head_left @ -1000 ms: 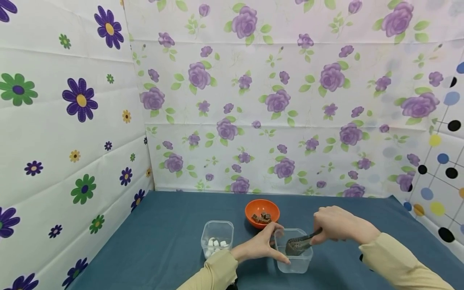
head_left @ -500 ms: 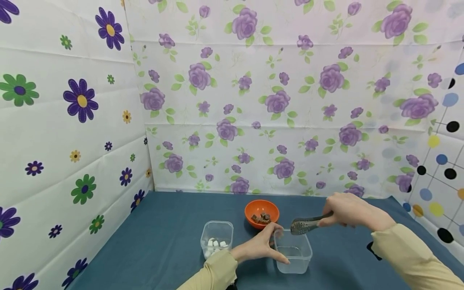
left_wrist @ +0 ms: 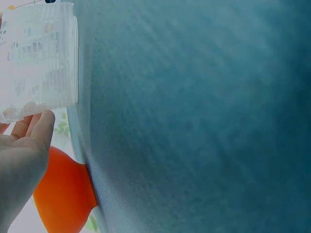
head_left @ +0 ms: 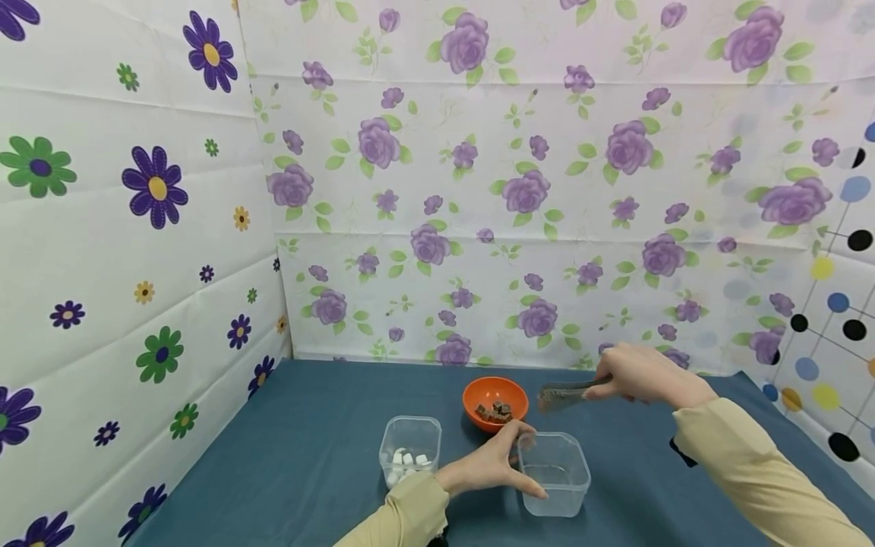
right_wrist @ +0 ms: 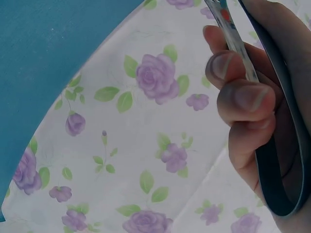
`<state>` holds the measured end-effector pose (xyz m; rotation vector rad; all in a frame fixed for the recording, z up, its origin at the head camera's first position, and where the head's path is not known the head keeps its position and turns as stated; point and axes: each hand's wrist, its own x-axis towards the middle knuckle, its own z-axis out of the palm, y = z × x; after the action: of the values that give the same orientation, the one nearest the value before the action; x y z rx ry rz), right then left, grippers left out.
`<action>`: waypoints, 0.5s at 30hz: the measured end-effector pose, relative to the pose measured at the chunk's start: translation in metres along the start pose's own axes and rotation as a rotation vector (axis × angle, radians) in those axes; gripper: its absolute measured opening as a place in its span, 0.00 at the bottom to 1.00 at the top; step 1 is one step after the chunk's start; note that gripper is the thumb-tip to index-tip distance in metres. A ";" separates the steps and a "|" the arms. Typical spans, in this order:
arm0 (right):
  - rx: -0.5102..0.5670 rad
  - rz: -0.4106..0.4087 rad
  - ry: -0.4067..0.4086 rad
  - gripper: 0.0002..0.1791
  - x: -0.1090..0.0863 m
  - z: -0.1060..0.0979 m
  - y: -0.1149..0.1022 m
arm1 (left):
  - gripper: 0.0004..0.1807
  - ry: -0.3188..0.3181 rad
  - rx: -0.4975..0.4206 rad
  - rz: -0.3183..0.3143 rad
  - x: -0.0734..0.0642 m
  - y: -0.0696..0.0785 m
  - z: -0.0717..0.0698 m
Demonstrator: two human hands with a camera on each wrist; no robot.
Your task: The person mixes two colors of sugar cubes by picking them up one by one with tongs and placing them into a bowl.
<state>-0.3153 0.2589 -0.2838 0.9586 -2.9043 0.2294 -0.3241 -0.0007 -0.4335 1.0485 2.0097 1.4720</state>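
Observation:
My left hand (head_left: 487, 465) grips the left side of a clear plastic container (head_left: 557, 497), thumb at the front and fingers toward the back corner. In the left wrist view my fingertips (left_wrist: 47, 119) are right at the container's wall (left_wrist: 39, 58). Inside it, the head view shows no pieces. My right hand (head_left: 645, 374) holds a pair of metal tongs (head_left: 563, 395) by the handle, their slightly blurred tips just right of an orange bowl (head_left: 477, 393). Brown cubes (head_left: 495, 412) lie in that bowl. The right wrist view shows fingers curled around the tongs' bent handle end (right_wrist: 267, 177).
Left of my left hand stands a second clear container (head_left: 412, 422) with several white marshmallow-like pieces (head_left: 408, 459). A dark blue cloth (head_left: 328, 456) covers the table. Flower-printed sheets (head_left: 424, 190) rise behind and at the left, a dotted one (head_left: 841, 365) at the right.
My right hand has lifted the tongs out of the clear container, up and back, then leftward toward the orange bowl. My left hand has stayed on the container.

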 end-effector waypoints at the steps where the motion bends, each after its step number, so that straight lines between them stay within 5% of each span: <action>1: -0.002 -0.007 0.008 0.22 0.003 0.000 0.000 | 0.35 0.001 0.001 -0.001 0.000 0.000 0.000; 15: -0.083 -0.030 0.038 0.22 0.039 0.010 -0.004 | 0.34 0.007 0.000 -0.029 0.001 0.002 0.000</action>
<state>-0.3443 0.2320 -0.2884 0.9727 -2.8387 0.1226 -0.3238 0.0001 -0.4314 1.0119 2.0207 1.4628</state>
